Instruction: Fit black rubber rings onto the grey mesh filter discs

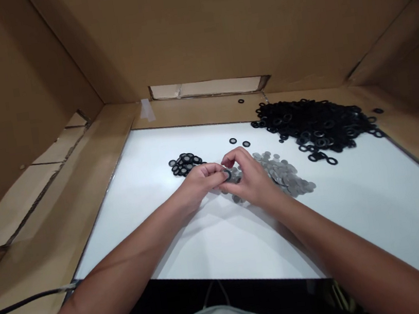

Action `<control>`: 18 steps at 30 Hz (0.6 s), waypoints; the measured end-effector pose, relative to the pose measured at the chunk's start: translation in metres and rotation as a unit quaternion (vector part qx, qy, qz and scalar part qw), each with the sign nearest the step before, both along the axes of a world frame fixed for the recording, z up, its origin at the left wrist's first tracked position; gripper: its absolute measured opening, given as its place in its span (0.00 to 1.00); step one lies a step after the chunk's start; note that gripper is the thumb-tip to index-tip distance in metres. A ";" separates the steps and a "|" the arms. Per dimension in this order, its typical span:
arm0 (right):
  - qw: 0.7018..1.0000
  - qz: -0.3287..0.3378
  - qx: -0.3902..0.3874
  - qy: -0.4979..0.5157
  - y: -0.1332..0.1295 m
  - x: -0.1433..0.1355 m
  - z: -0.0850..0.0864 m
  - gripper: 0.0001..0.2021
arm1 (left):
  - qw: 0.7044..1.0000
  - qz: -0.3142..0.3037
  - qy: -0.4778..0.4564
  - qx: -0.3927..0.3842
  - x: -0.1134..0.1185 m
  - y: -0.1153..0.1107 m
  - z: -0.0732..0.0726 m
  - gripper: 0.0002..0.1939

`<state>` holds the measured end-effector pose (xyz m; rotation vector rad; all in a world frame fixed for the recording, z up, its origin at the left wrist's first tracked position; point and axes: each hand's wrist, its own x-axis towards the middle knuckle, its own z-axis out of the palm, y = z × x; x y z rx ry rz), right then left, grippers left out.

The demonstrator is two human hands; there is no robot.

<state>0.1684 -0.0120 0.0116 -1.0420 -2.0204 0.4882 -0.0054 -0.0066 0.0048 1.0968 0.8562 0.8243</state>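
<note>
My left hand (206, 176) is closed, its thumb and fingers pinching a black rubber ring (228, 174). Close against it, my right hand (247, 177) curves round the ring's right side, with a gap between index finger and thumb; its other fingers are largely hidden. Under and beyond my right hand spreads a heap of small grey discs (288, 177). Left of the hands lies a pile of black rings with grey centres (186, 163). Two similar rings (245, 144) lie apart, just beyond my fingers.
A large mound of black rings (317, 123) covers the far right corner of the white board (147, 155), spilling onto the cardboard. Tall cardboard walls (191, 29) enclose the back and sides. A black cable (26, 298) runs in at the lower left.
</note>
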 end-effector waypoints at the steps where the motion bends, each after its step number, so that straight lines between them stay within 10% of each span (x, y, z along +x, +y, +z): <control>1: 1.000 0.010 0.000 -0.002 -0.001 0.002 0.001 0.16 | 1.000 0.003 0.001 0.001 0.000 0.000 0.000 0.10; 13: 0.999 -0.039 -0.016 -0.001 0.001 -0.006 -0.001 0.18 | 1.000 -0.005 -0.008 -0.009 0.000 -0.001 0.002 0.10; 18: 0.993 -0.122 -0.008 -0.002 0.015 0.050 0.015 0.21 | 0.989 0.113 0.063 0.068 -0.016 0.013 0.015 0.11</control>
